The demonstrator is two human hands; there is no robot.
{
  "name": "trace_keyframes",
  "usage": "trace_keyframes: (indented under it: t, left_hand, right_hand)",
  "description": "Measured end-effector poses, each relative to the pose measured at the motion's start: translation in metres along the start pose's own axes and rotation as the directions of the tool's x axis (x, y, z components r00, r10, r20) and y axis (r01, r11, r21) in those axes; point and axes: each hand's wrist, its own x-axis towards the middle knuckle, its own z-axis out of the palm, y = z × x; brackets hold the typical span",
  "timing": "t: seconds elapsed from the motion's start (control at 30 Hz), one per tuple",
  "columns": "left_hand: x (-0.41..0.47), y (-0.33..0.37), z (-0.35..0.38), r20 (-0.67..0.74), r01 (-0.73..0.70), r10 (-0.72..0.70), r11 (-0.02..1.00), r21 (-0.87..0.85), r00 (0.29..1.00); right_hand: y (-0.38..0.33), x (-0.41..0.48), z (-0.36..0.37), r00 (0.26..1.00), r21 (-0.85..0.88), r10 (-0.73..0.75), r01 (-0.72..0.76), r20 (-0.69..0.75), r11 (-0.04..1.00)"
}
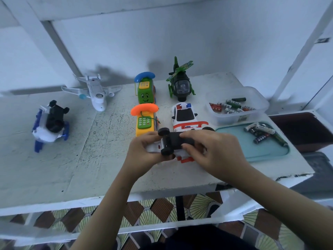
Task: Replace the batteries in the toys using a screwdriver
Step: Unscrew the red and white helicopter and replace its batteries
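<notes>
– Hands first, being closest: what are they doing?
– Left hand (142, 152) curls round one end of the car (172, 139). Right hand (216, 152) pinches its black underside between thumb and forefinger. It's belly-up, wheels (163, 131) skyward.
– Where is it?
– Just over the table (90, 159), at 6 o'clock by the front edge. Police car (183, 116) at its 12, tray (252, 152) at its 3, tub (227, 120) of batteries (232, 105) at its 2.
– How will it handle?
– Light hollow plastic, I'd judge: stiff but thin, and smooth enough to slip. Wheels spin, so no purchase there, and the red trim (187, 160) looks snappable.
– Best hold?
– Probably the white body sides, between the axles, leaving the black base free for the battery cover. Whether that cover is on or off, I can't tell.
</notes>
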Motion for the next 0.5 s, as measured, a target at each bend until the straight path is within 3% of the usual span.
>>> trace_keyframes:
  t: [0.23, 0.4, 0.5]
  left_hand:
    - [0.0, -0.001, -0.001, 0.001, 0.005, -0.005, 1.0, 0.003, 1.0]
    - [-0.003, -0.001, -0.005, 0.023, -0.01, 0.01, 1.0, 0.024, 1.0]
    - [-0.004, -0.002, -0.01, 0.026, -0.02, 0.02, 1.0, 0.022, 0.999]
  right_hand:
    - [0.001, 0.001, -0.006, 0.981, -0.061, -0.067, 0.079, 0.181, 0.995]
    - [0.009, 0.004, -0.014, 0.974, 0.261, 0.224, -0.222, 0.019, 0.94]
    - [0.028, 0.006, -0.014, 0.916, 0.227, 0.398, -0.378, -0.047, 0.898]
